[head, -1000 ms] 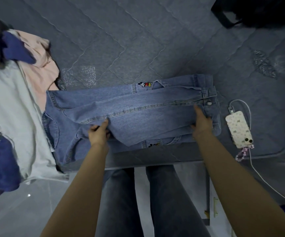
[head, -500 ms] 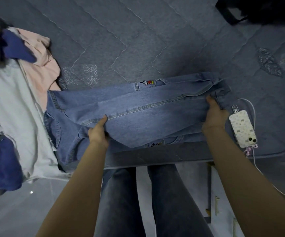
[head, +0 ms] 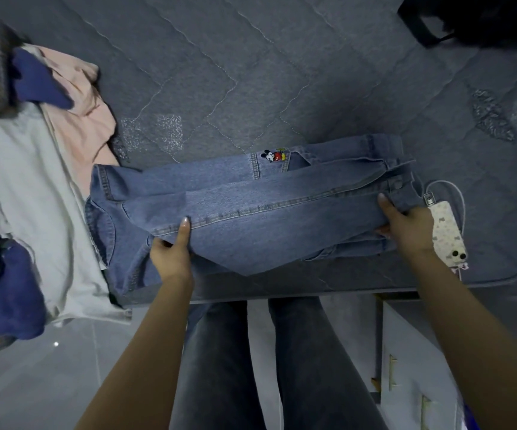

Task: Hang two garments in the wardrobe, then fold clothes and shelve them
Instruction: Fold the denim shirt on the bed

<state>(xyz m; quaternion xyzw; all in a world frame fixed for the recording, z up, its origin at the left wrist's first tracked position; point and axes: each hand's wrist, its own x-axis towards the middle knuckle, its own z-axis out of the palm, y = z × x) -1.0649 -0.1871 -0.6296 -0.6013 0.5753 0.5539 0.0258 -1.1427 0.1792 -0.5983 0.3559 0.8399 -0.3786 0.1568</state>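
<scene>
I am pinching the denim jacket at both ends, left hand on the seam, right hand by the cuff. Fingers are clamping cloth, keeping it taut on the bed for a clean fold.

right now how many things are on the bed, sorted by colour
Light blue: 1, the denim garment both hands grip
Navy: 2, one cloth far left, one near left
Pink: 1 garment
Pale grey: 1 garment
White: 1 phone
Black: 1 bag
Total: 7
</scene>
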